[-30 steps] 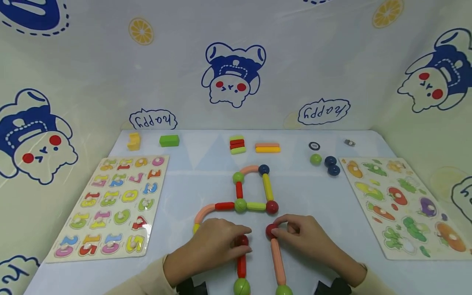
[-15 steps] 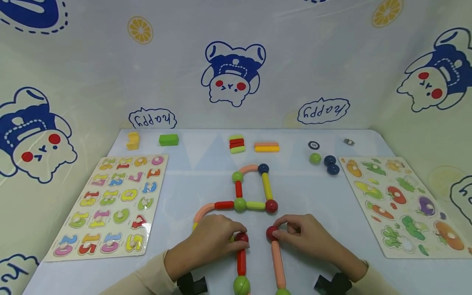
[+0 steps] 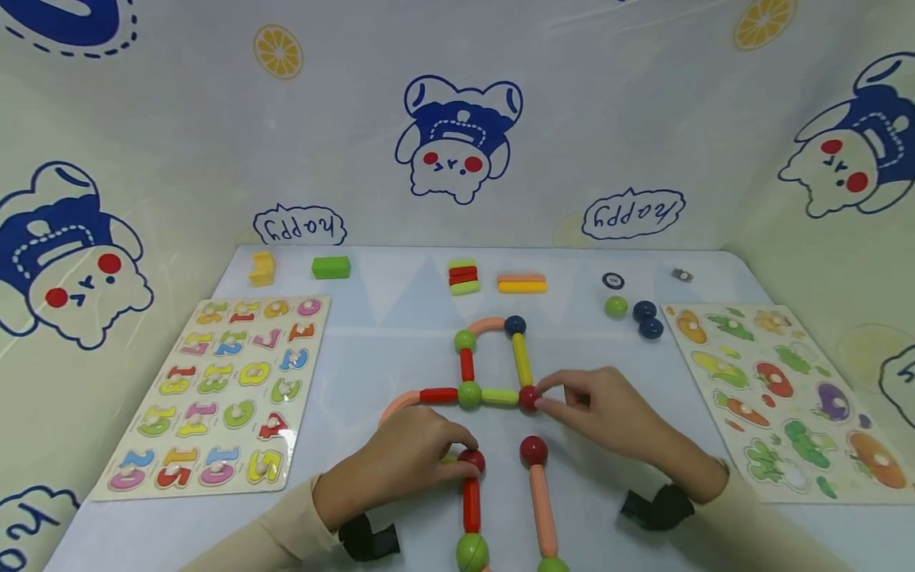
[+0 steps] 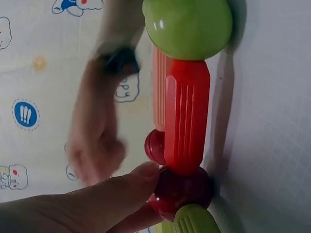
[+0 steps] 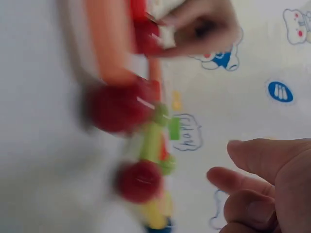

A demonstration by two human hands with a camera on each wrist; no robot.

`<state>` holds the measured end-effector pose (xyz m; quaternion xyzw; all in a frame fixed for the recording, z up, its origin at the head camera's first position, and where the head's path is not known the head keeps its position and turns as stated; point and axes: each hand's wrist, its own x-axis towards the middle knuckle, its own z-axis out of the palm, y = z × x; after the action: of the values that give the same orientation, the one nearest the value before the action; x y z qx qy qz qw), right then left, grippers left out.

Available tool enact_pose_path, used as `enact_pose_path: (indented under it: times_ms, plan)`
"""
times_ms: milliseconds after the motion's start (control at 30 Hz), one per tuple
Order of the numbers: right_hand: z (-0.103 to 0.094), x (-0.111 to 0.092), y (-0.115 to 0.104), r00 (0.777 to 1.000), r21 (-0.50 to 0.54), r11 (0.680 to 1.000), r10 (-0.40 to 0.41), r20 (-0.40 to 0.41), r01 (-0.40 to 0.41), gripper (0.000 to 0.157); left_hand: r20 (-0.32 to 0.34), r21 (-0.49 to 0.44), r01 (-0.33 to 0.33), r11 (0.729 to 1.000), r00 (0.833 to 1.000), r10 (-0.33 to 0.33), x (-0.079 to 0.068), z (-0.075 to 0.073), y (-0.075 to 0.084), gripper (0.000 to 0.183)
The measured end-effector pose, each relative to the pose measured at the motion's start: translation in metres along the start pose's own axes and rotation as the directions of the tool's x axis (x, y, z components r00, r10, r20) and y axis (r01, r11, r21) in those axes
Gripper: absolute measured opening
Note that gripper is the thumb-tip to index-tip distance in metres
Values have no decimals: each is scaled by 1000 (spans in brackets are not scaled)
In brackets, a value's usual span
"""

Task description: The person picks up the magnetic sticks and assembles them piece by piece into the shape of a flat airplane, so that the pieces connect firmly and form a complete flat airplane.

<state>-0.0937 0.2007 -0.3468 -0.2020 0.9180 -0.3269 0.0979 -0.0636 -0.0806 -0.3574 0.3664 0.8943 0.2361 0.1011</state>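
head: left hand [image 3: 407,457] pinches the left red ball [image 3: 472,461], likely to steady its joint; right hand [image 3: 608,413], thumb and finger parted, reaches the corner ball [image 3: 529,399] farther out. left wrist: the pinch sits where red rod [image 4: 187,116] meets green rod [image 4: 195,221]. right wrist: blurred, parted fingers gripping nothing.

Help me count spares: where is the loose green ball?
In the head view, the loose green ball is right of centre, left of two blue balls, below a small black-rimmed disc.

Red ball [image 4: 187,190], salmon stick [image 3: 543,510]
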Motion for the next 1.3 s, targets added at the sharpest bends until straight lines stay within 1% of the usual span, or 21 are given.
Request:
enact_pose_path:
  times_ms: [67, 133, 233, 300, 400, 467, 567, 700, 800, 1067, 1200, 1300]
  plan:
    - [-12, 22, -6, 998, -49, 997, -53, -18, 52, 25, 3, 3, 4, 1000, 1000, -4, 0, -1, -1, 24]
    - [-22, 49, -10, 995, -91, 992, -93, -23, 91, 23, 7, 4, 9, 1000, 1000, -9, 0, 0, -1, 24]
    - [-29, 95, -12, 994, -169, 980, -110, -3, 108, 20, 11, -10, 19, 1000, 1000, -19, 1, 1, -1, 24]
    - [-30, 124, -13, 994, -226, 968, -103, 22, 105, 22, 13, -22, 26, 999, 1000, -26, 1, 2, -1, 24]
    - [-27, 163, -14, 995, -327, 940, -79, 67, 96, 24, 21, -43, 37, 998, 999, -36, 1, 2, -1, 24]
    - [-23, 183, -15, 994, -385, 918, -61, 93, 93, 25, 23, -53, 37, 998, 999, -36, 2, 3, -1, 23]
    - [-17, 205, -13, 992, -448, 889, -52, 115, 99, 24, 25, -70, 36, 997, 999, -34, 2, 3, -2, 23]
    - [-10, 223, -6, 992, -473, 876, -46, 117, 96, 20, 20, -88, 33, 996, 999, -31, 2, 5, -4, 23]
    - [-5, 231, -2, 993, -462, 884, -24, 115, 75, 19, 15, -96, 33, 995, 999, -32, 1, 4, -6, 23]
    - [1, 231, 2, 997, -396, 918, 23, 79, 10, 21, -1, -89, 23, 996, 1000, -23, 0, 3, -6, 23]
    - [1, 230, 5, 995, -384, 923, 60, 79, -26, 24, 0, -101, 19, 995, 1000, -19, 0, 4, -5, 21]
    - [0, 230, 7, 992, -391, 919, 88, 85, -48, 24, 5, -114, 25, 993, 1000, -25, 0, 4, -6, 21]
